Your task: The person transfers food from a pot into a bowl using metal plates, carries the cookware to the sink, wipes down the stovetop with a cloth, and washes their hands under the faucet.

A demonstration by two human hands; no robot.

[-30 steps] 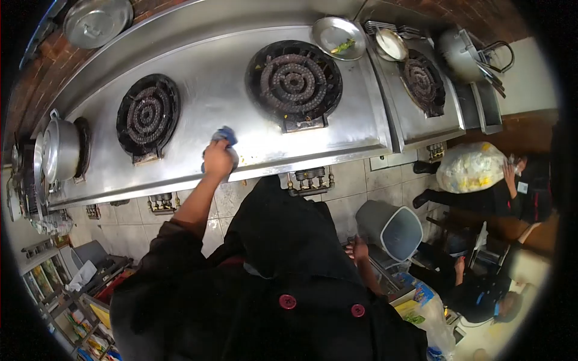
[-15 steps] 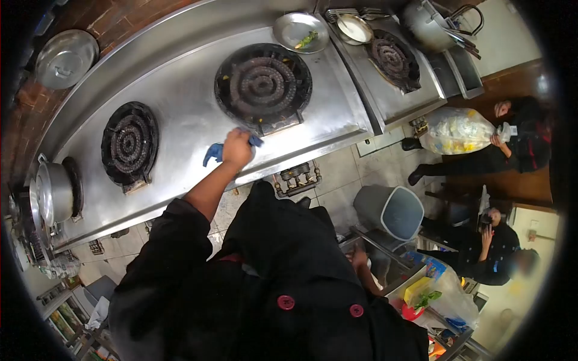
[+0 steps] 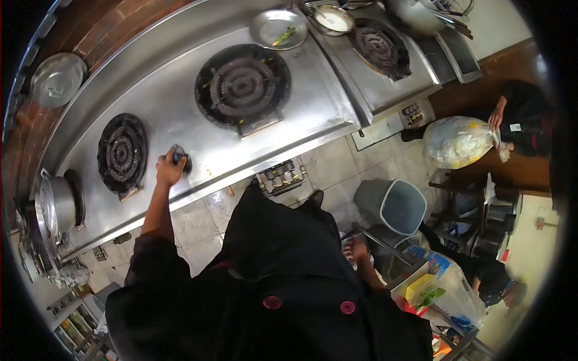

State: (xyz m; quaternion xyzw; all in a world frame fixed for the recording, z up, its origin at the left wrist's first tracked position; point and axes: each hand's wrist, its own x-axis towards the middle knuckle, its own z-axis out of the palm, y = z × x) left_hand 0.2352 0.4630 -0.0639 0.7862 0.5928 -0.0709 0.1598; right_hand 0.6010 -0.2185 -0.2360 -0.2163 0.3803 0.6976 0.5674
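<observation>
1. At the far left of the steel cooktop (image 3: 171, 99), a lidded pot (image 3: 59, 201) is standing; I am seeing it well apart from the work.
2. The left burner (image 3: 122, 153) is lying just beside the working hand; an even wipe would, in my judgement, be following its rim closely without snagging the cloth on the grate.
3. The left hand (image 3: 171, 171) is bunching its fingers around a dark blue cloth (image 3: 186, 161), which is resting on the steel right of that burner, toward the near edge. Spreading the cloth flat under the palm would likely be covering more than this wad.
4. Yellow crumbs (image 3: 209, 173) are lying to the cloth's right; gathering them in slow, overlapping strokes should be safer than flicking them toward the floor.
5. The middle burner (image 3: 242, 87) is showing yellow bits too, so nearby steel is deserving care.
6. The right hand (image 3: 359, 249) is hanging near a metal rack (image 3: 379, 240), fingers loosely curled; whether it is holding anything, I cannot tell.
</observation>
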